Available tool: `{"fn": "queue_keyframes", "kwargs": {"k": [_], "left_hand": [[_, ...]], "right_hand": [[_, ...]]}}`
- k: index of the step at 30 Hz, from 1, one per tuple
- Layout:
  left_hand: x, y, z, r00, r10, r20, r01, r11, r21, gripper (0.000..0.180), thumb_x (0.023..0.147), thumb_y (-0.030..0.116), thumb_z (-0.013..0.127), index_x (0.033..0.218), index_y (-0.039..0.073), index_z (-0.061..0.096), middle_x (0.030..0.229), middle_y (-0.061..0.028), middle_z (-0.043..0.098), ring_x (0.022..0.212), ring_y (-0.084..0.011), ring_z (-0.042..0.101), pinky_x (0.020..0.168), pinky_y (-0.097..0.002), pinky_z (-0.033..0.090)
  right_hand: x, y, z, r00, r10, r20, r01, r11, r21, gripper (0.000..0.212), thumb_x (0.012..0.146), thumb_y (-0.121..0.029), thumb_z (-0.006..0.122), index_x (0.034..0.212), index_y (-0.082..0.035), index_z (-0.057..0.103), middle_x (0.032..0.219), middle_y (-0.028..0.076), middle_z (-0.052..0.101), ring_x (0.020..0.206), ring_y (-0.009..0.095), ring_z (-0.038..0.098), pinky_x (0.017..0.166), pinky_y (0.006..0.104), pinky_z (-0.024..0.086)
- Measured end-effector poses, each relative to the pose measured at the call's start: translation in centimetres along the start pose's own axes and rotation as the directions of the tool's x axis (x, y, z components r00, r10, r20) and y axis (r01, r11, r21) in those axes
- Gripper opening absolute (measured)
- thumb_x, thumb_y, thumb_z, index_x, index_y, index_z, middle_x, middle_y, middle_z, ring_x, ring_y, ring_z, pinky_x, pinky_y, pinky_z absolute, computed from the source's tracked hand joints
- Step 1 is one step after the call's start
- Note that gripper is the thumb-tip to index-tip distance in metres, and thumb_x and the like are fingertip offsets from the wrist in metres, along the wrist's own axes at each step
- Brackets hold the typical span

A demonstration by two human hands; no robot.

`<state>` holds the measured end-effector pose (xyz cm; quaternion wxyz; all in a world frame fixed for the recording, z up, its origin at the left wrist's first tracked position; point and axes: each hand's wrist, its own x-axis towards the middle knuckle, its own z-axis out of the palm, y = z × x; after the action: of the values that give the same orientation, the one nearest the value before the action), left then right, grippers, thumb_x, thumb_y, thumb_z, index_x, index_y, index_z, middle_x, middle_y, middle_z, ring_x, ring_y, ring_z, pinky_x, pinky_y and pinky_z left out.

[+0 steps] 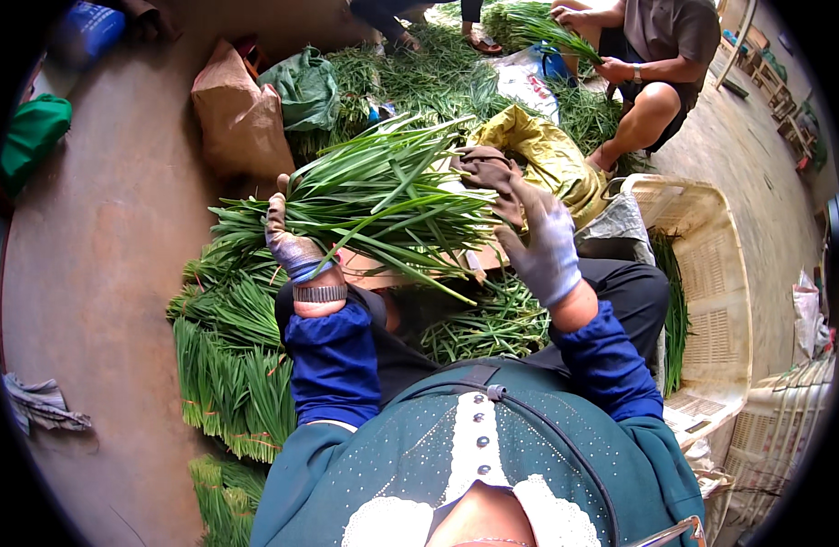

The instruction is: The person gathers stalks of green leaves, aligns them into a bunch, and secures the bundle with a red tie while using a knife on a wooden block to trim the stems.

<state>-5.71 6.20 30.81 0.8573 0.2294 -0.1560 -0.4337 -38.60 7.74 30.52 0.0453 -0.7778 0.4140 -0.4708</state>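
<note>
A thick bunch of garlic chives lies across in front of me, its long flat leaves fanning to the right. My left hand, in a stained pale glove, is closed round the left part of this bunch. Beyond the bunch's right ends, my gloved right hand is raised with fingers apart and nothing in it. Just past that hand sits a crumpled brown cloth. Under the bunch shows part of a flat cardboard piece. Loose green stalks lie between my legs.
Tied chive bundles are stacked at my left. A cream plastic basket stands at my right. Yellow sacking, a brown bag and a green sack lie ahead. A person at far right handles chives over a loose heap.
</note>
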Motion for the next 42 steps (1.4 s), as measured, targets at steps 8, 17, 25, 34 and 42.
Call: {"fn": "queue_keyframes", "kwargs": {"k": [8,17,25,34,42], "left_hand": [[0.3,-1.0,-0.6,0.995,-0.038,0.090,0.036,0.999,0.026,0.033,0.092,0.012,0.058,0.123,0.001,0.062,0.115,-0.0114,0.067,0.098,-0.0220,0.065,0.090,-0.0386,0.054],[-0.5,-2.5,0.0,0.996,-0.070,-0.064,0.073,0.996,0.054,0.031,0.092,0.019,0.059,0.119,0.004,0.063,0.111,-0.0126,0.068,0.098,-0.0268,0.065,0.088,-0.0440,0.055],[-0.1,-2.7,-0.9,0.999,-0.039,0.006,0.039,0.998,0.040,0.031,0.092,0.020,0.059,0.119,0.004,0.063,0.111,-0.0117,0.067,0.097,-0.0252,0.065,0.088,-0.0419,0.054],[-3.7,-4.9,5.3,0.979,0.111,0.173,-0.146,0.968,0.203,0.027,0.092,0.010,0.059,0.117,0.000,0.063,0.115,-0.0069,0.064,0.103,-0.0173,0.061,0.095,-0.0333,0.049],[-12.1,-11.1,12.2,0.882,-0.185,0.433,0.013,0.929,0.369,0.034,0.089,0.002,0.065,0.123,0.001,0.059,0.113,-0.0040,0.063,0.094,-0.0101,0.060,0.085,-0.0247,0.049]], "right_hand": [[-1.4,5.1,4.1,0.690,0.346,0.636,-0.655,-0.074,0.752,0.031,0.080,-0.006,0.069,0.108,-0.002,0.058,0.095,0.004,0.066,0.087,0.014,0.065,0.081,0.0296,0.053],[-2.9,3.1,3.5,0.744,0.143,0.652,-0.538,-0.450,0.713,0.077,0.083,-0.012,0.072,0.149,-0.007,0.032,0.139,0.012,0.050,0.121,0.026,0.055,0.102,0.0400,0.046],[-3.8,3.9,3.4,0.678,0.307,0.667,-0.610,-0.270,0.745,0.048,0.084,-0.002,0.064,0.131,-0.002,0.054,0.115,0.009,0.065,0.098,0.018,0.064,0.086,0.0329,0.053],[-0.4,-1.1,-1.7,0.945,0.296,0.136,-0.326,0.840,0.435,0.085,0.074,-0.017,0.076,0.143,0.006,0.032,0.135,0.022,0.046,0.128,0.031,0.045,0.105,0.0382,0.038],[1.9,-1.3,4.0,0.987,0.064,-0.147,-0.045,0.991,0.125,0.092,0.074,-0.025,0.071,0.146,0.005,0.024,0.134,0.029,0.045,0.127,0.044,0.042,0.109,0.0528,0.027]]}}
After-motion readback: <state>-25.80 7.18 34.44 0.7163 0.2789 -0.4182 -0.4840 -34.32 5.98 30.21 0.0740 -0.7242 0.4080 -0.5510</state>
